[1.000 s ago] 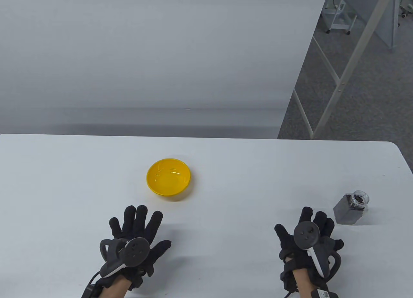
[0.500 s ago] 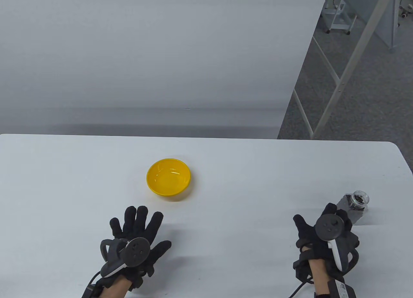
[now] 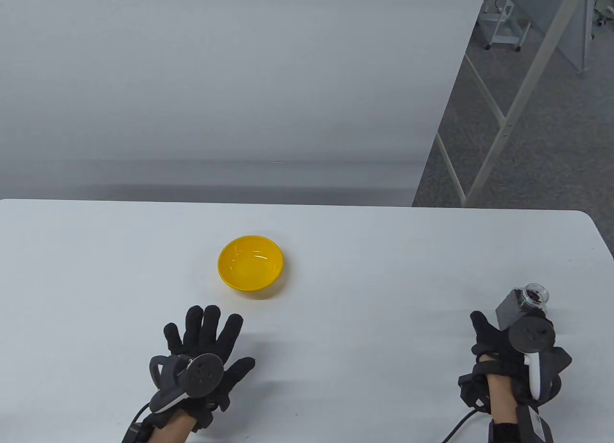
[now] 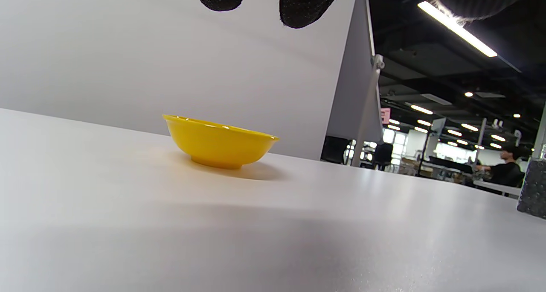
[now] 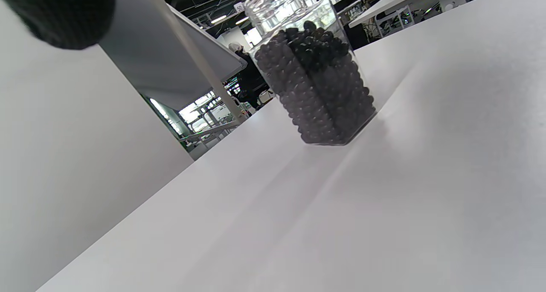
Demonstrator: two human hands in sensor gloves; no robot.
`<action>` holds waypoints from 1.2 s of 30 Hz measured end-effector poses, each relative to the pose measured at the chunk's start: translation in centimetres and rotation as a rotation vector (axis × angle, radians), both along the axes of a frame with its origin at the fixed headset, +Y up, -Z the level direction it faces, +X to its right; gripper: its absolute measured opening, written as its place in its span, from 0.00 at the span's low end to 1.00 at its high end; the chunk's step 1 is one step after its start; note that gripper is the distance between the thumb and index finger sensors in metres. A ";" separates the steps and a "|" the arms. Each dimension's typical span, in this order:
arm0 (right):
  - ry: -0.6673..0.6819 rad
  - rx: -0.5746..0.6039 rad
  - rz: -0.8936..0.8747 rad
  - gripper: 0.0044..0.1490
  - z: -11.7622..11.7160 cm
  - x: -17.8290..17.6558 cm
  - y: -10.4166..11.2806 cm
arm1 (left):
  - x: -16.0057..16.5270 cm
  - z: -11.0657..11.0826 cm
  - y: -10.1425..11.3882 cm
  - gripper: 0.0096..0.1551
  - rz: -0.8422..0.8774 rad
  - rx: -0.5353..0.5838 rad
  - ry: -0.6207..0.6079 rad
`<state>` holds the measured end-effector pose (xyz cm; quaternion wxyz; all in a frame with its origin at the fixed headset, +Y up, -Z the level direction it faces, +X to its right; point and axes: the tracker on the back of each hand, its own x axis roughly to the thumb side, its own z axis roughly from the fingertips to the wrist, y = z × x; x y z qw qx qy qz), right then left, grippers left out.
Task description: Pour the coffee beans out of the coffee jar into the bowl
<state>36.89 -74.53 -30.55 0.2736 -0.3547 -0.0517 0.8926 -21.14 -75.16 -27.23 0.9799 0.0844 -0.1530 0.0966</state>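
Note:
The yellow bowl point(image 3: 250, 263) stands empty on the white table, left of centre; it also shows in the left wrist view point(image 4: 219, 140). The clear square coffee jar point(image 3: 520, 303), open-topped and full of dark beans, stands upright near the right edge; it also shows in the right wrist view point(image 5: 313, 83). My right hand point(image 3: 494, 335) is just in front of the jar with the thumb out to the left. The tracker hides its fingers, and the wrist view shows the jar untouched. My left hand point(image 3: 206, 332) rests flat, fingers spread, below the bowl.
The table's right edge point(image 3: 602, 241) runs close behind the jar. A grey partition wall stands behind the table. Metal frame legs point(image 3: 499, 126) and carpeted floor lie beyond at the right. The jar's side shows at the right edge of the left wrist view point(image 4: 533, 189).
My right hand has moved right and forward, from well left of the jar to just in front of it, now covering its lower part. The left hand, bowl and jar have not moved.

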 end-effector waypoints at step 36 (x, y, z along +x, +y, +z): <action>-0.087 -0.035 -0.333 0.73 -3.9 7.7 -4.9 | -0.2 -0.6 -0.7 0.58 -0.067 -0.028 0.042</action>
